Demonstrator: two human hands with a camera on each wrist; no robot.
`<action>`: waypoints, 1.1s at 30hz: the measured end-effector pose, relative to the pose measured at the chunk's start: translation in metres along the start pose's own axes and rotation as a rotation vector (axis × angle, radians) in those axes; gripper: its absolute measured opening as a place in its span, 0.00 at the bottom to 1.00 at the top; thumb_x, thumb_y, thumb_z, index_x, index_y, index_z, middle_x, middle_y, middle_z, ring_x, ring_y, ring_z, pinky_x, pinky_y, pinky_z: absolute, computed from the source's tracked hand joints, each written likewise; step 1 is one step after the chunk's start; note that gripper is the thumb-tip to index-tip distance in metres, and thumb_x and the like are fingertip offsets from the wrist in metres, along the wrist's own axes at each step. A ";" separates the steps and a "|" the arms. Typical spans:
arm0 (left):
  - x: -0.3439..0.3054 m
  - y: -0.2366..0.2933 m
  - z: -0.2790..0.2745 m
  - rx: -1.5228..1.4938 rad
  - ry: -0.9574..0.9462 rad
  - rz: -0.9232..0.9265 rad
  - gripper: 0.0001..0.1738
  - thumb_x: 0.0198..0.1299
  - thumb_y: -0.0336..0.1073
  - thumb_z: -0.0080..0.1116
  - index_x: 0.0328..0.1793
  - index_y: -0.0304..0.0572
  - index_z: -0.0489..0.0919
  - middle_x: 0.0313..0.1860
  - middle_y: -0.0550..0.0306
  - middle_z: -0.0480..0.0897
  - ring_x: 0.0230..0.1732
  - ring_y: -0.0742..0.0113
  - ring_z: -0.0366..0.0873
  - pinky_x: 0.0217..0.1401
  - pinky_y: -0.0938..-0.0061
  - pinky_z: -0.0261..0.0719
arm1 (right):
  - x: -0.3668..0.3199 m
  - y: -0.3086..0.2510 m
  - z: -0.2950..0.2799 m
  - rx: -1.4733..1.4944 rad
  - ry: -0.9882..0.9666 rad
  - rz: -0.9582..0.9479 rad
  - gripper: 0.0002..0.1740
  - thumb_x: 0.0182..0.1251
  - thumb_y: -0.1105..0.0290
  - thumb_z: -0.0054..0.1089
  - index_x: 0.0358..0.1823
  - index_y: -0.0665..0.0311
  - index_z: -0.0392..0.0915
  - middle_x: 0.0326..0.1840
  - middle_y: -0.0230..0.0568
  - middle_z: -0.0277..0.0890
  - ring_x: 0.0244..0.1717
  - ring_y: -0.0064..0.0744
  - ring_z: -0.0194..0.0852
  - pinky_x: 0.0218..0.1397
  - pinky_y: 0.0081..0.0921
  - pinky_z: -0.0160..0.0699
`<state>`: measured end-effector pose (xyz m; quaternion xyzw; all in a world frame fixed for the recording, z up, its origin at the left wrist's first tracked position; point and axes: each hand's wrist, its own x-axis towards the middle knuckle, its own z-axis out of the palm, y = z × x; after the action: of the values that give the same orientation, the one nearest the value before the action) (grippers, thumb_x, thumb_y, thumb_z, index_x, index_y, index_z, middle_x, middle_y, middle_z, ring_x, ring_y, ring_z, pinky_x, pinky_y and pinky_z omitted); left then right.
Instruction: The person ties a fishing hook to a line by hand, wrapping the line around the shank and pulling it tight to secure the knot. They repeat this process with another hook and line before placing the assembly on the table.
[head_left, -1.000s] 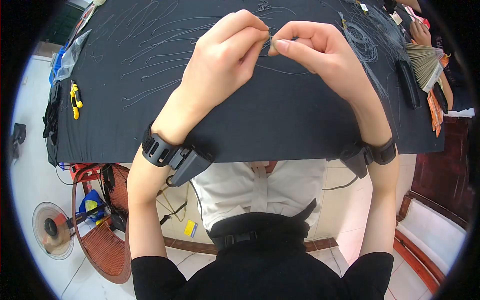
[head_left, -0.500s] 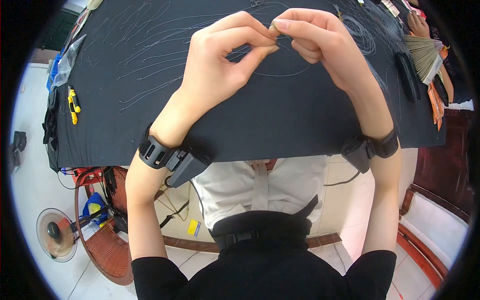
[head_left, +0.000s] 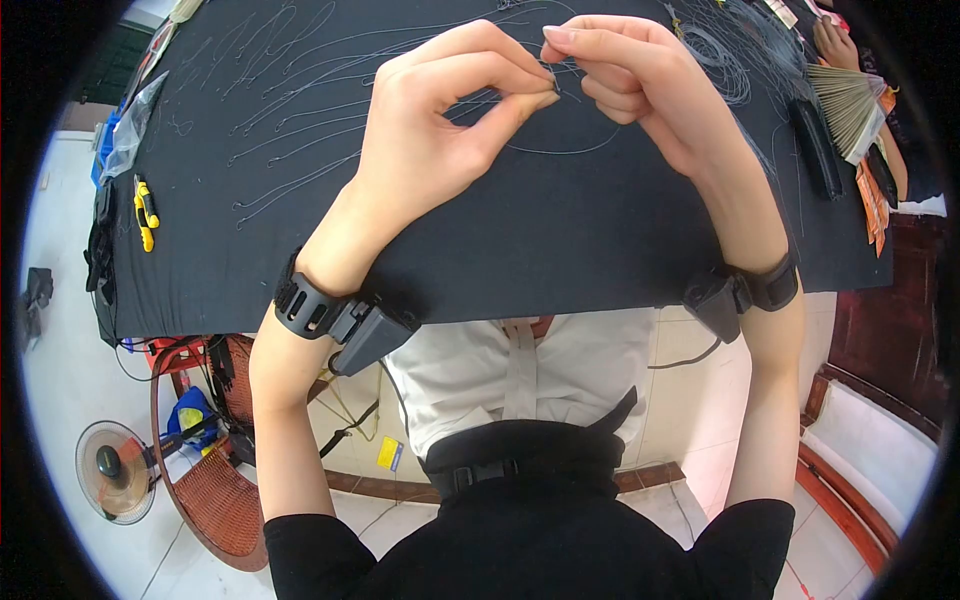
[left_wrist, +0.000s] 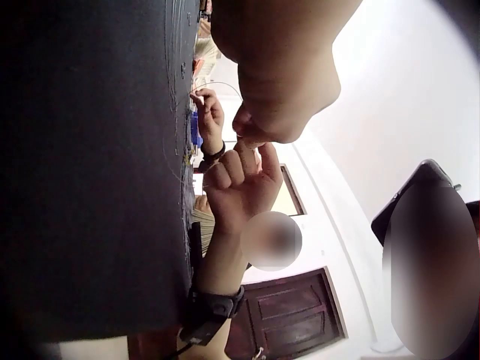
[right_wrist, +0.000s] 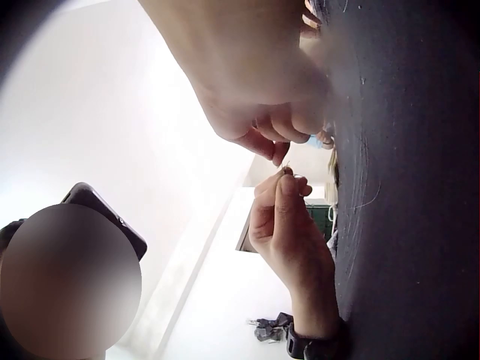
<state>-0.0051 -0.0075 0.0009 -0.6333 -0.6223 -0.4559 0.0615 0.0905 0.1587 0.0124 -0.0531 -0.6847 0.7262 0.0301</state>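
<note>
My left hand [head_left: 425, 115] pinches a tiny dark piece [head_left: 556, 86] between thumb and fingertips, above the black-covered table. From near these fingertips a thin fishing line [head_left: 565, 151] curves across to the right. Close by, my right hand [head_left: 650, 85] has its thumb and index fingertip brought together, the other fingers curled in. A fine strand [right_wrist: 284, 164] shows between the two hands in the right wrist view, right at the right fingertips. In the left wrist view my right hand [left_wrist: 240, 191] is seen palm side, its fingertips partly hidden behind the left hand.
Several line lengths with small looped ends [head_left: 272, 163] lie on the table's left. Yellow-handled pliers [head_left: 146, 215] rest near the left edge. At right are coiled line [head_left: 715, 65], a black case [head_left: 815, 150], a beige fanned stack [head_left: 840, 115] and another person's hand [head_left: 835, 45].
The right hand has risen away from the table's front and turned slightly, opening a small gap from the left fingertips. The left hand's thumb now sits lower, its pinch still held.
</note>
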 end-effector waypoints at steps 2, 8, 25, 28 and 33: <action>0.000 0.000 0.000 0.000 0.000 0.000 0.06 0.47 0.20 0.60 0.34 0.32 0.80 0.36 0.53 0.79 0.38 0.70 0.78 0.41 0.81 0.76 | 0.000 -0.001 0.001 0.000 0.003 0.003 0.11 0.63 0.62 0.52 0.30 0.63 0.76 0.10 0.16 0.44 0.11 0.09 0.37 0.14 0.14 0.34; 0.000 0.000 -0.001 0.007 0.014 0.005 0.06 0.48 0.20 0.60 0.35 0.32 0.80 0.36 0.53 0.79 0.38 0.70 0.78 0.41 0.81 0.76 | 0.000 0.001 0.000 0.001 -0.004 0.021 0.11 0.64 0.62 0.52 0.31 0.62 0.76 0.09 0.16 0.45 0.10 0.08 0.37 0.14 0.13 0.35; 0.006 0.003 -0.007 0.321 0.113 0.039 0.05 0.46 0.22 0.61 0.32 0.35 0.80 0.32 0.55 0.80 0.34 0.68 0.79 0.38 0.80 0.76 | -0.006 -0.009 0.007 -0.208 0.015 -0.048 0.11 0.64 0.64 0.50 0.37 0.65 0.75 0.10 0.17 0.47 0.11 0.08 0.38 0.15 0.12 0.36; 0.007 0.002 -0.007 0.367 0.163 0.069 0.05 0.46 0.22 0.61 0.31 0.35 0.79 0.31 0.56 0.80 0.34 0.66 0.80 0.37 0.80 0.76 | -0.003 -0.004 0.006 -0.204 -0.035 -0.050 0.11 0.64 0.64 0.50 0.35 0.65 0.75 0.12 0.17 0.48 0.11 0.08 0.38 0.15 0.13 0.35; 0.006 0.003 -0.004 0.440 0.162 0.090 0.05 0.46 0.22 0.61 0.31 0.35 0.79 0.32 0.56 0.80 0.33 0.65 0.80 0.36 0.79 0.77 | -0.006 -0.005 0.013 -0.266 -0.059 -0.084 0.11 0.62 0.64 0.50 0.33 0.65 0.74 0.13 0.17 0.49 0.13 0.08 0.38 0.16 0.14 0.34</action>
<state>-0.0060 -0.0069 0.0083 -0.5929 -0.6710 -0.3555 0.2681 0.0951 0.1459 0.0186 -0.0066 -0.7772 0.6283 0.0332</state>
